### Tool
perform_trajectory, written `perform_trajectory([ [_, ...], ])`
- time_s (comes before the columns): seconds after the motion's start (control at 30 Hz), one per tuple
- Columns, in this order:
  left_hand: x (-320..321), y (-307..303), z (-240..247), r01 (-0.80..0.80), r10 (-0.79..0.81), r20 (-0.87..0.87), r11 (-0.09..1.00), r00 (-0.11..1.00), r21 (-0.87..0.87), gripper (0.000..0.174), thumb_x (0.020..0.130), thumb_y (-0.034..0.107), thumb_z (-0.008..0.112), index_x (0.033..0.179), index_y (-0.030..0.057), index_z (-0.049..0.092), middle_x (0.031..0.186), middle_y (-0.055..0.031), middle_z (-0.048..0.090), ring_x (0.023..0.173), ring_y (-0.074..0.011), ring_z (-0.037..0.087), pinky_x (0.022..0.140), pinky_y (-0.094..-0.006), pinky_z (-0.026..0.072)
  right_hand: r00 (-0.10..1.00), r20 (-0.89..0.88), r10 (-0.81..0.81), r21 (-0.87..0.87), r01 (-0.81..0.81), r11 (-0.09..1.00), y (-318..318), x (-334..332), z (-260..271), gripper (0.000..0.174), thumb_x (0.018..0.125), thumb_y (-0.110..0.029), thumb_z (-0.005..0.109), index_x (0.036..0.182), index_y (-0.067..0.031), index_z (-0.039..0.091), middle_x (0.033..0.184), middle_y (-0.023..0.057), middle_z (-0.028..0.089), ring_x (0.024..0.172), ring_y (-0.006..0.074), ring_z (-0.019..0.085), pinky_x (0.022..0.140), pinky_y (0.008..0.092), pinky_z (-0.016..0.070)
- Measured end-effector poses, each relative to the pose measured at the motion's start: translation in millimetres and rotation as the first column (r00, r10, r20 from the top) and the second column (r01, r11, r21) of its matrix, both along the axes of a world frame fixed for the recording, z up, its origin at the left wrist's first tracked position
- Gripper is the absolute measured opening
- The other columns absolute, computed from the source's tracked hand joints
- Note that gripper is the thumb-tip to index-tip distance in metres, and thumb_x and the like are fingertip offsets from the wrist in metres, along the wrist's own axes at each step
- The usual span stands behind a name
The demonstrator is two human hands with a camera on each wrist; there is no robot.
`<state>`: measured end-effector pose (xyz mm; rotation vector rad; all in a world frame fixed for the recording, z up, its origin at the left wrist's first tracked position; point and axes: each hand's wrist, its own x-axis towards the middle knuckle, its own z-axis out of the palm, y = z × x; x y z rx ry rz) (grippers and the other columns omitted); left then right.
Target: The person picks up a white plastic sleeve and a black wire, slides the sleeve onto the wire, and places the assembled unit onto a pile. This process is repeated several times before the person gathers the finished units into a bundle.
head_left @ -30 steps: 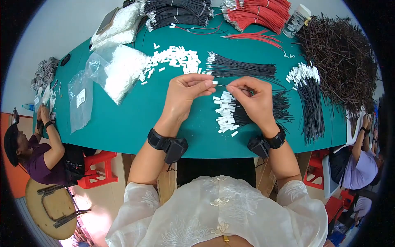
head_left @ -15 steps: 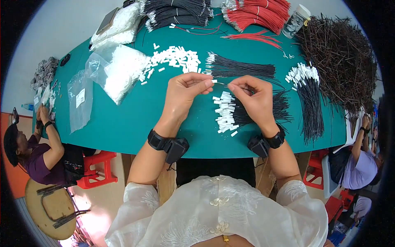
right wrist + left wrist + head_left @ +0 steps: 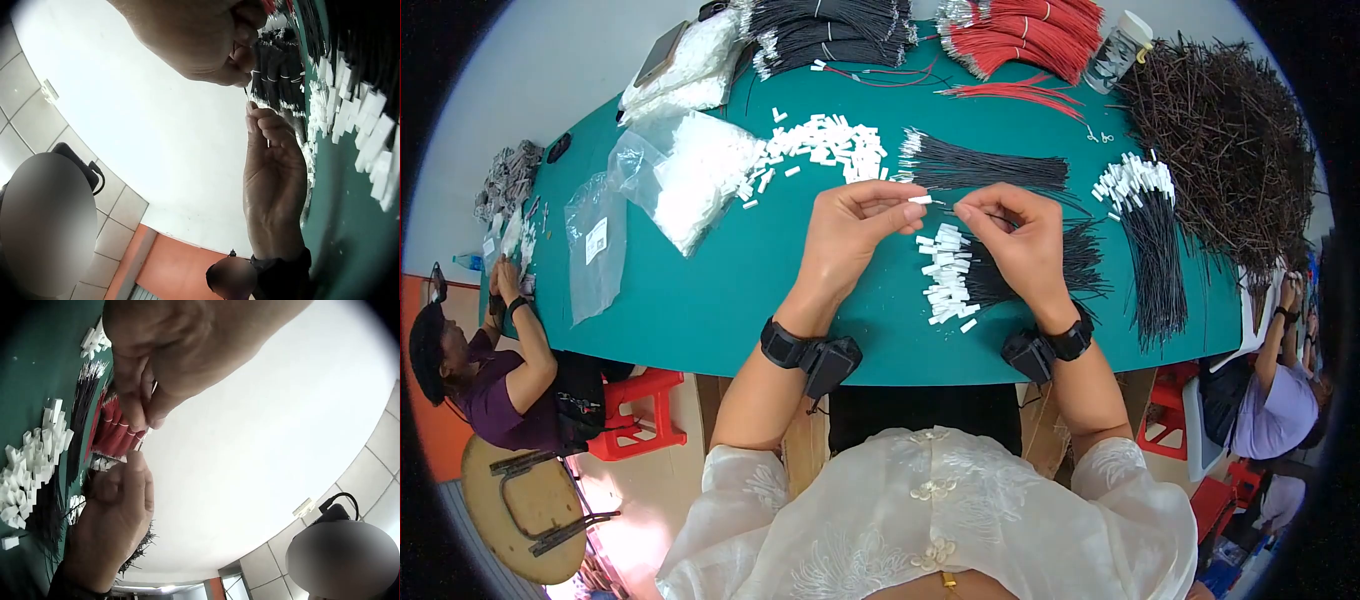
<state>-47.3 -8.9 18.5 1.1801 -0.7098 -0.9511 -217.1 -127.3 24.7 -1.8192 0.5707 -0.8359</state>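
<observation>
Between thumb and forefinger, my left hand (image 3: 840, 232) pinches a small white connector housing (image 3: 920, 200). My right hand (image 3: 1028, 240) pinches a black wire (image 3: 996, 219), its bare metal end pointing left at the housing, fingertips of both hands close together above the table. In the left wrist view the left fingers hide most of the housing. Just below the hands lies a pile of black wires with white housings (image 3: 948, 278) on their ends. Behind the hands rests a bundle of black wires (image 3: 990, 160) with bare metal tips.
Loose white housings (image 3: 830, 140) spill from a plastic bag (image 3: 700, 170) on the green table (image 3: 730, 320). Black bundles (image 3: 830, 30) and red bundles (image 3: 1020, 35) line the back. Finished-looking wires (image 3: 1155, 260) and a dark tangled heap (image 3: 1220, 140) stand right. People sit at both sides.
My left hand has shifted slightly to the right, and the white housing in it is now tilted and closer to the wire's end. The right hand stays nearly in place.
</observation>
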Motion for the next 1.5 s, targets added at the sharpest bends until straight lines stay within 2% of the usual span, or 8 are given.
perform_trajectory([
  [0.37,4.2,-1.2,-3.6,-0.012,0.011,0.013,0.999,1.0,0.048,0.018,0.095,0.015,0.07,0.097,-0.0025,0.073,0.08,-0.0049,0.071,0.067,-0.0079,0.061,0.064,-0.022,0.0484,1.0,0.008,0.024,-0.051,-0.023,0.998,0.5,-1.3,2.5,0.007,0.086,-0.002,0.077,0.089,0.0025,0.073,0.072,-0.0048,0.061,0.063,-0.0004,0.043,0.054,0.0185,0.0295],
  [0.67,4.2,-0.8,-3.9,0.021,-0.021,0.0,0.999,1.0,0.035,0.019,0.095,0.017,0.071,0.096,-0.0013,0.073,0.08,-0.0042,0.071,0.07,-0.0069,0.06,0.067,-0.0215,0.0479,1.0,0.0,0.019,-0.035,-0.019,0.999,-0.3,-0.8,0.0,0.007,0.086,-0.003,0.077,0.089,0.0028,0.073,0.073,-0.0041,0.063,0.063,-0.0006,0.045,0.054,0.0178,0.0313],
  [0.83,4.0,-0.5,-4.2,0.018,-0.019,0.034,0.999,0.999,0.032,0.018,0.094,0.017,0.073,0.094,-0.001,0.074,0.08,-0.0039,0.071,0.071,-0.0071,0.06,0.068,-0.0212,0.0477,1.0,-0.001,0.014,-0.03,-0.014,0.999,-1.0,-0.8,-0.9,0.008,0.086,-0.003,0.077,0.089,0.0029,0.073,0.073,-0.0035,0.064,0.063,-0.0007,0.046,0.054,0.0176,0.0318],
  [1.03,0.2,0.5,-1.9,-0.008,0.004,0.103,0.999,0.995,0.033,0.018,0.092,0.017,0.074,0.093,-0.0013,0.075,0.08,-0.004,0.071,0.071,-0.0074,0.06,0.068,-0.0211,0.0473,1.0,-0.005,0.011,-0.103,-0.011,0.995,2.3,0.4,3.7,0.007,0.084,-0.002,0.077,0.087,0.0027,0.073,0.072,-0.0021,0.064,0.061,-0.0003,0.046,0.053,0.0187,0.0311],
  [1.17,1.6,1.1,-3.7,0.006,-0.015,0.142,0.998,0.99,0.063,0.018,0.094,0.018,0.072,0.095,-0.0001,0.075,0.081,-0.0035,0.07,0.073,-0.0078,0.06,0.069,-0.0224,0.0481,1.0,-0.001,0.01,-0.116,-0.01,0.993,3.3,0.9,3.7,0.007,0.084,-0.002,0.078,0.086,0.0024,0.072,0.071,-0.0016,0.064,0.061,0.0001,0.046,0.052,0.0193,0.0307],
  [1.5,0.3,-1.7,-11.9,0.067,-0.07,0.036,0.994,0.997,0.082,0.018,0.096,0.017,0.07,0.098,-0.0006,0.074,0.081,-0.0036,0.07,0.071,-0.0079,0.06,0.068,-0.0226,0.0479,1.0,-0.007,0.02,-0.098,-0.021,0.995,5.0,1.1,3.9,0.007,0.083,-0.001,0.077,0.085,0.0031,0.072,0.07,-0.0013,0.064,0.06,0.0005,0.045,0.052,0.0197,0.0309],
])
